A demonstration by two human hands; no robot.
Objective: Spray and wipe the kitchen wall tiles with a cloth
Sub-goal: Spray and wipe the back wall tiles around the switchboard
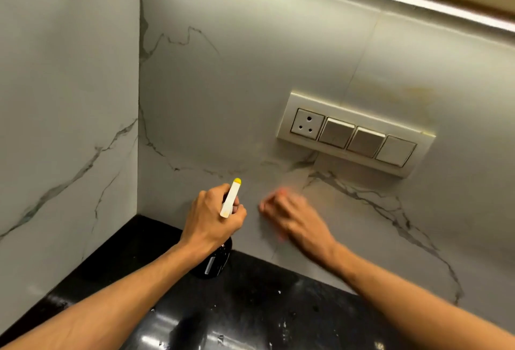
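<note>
Marble-veined wall tiles point(223, 98) cornered above black desk point(250, 294). Left grip point(214, 215) curled round spray bottle point(230, 199) (yellow nozzle tip toward tiles). Right grip point(289, 215) against tiles, blurred, hold unclear; pinkish cloth point(282, 191) peeking beneath. Switch panel point(355, 133) above right.

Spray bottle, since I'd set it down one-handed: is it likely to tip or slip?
The spray bottle looks narrow with a long white head, so probably top-heavy and apt to tip. Its glossy dark body may be slippery if wet. The left hand wraps the neck, likely the firmest hold.
</note>
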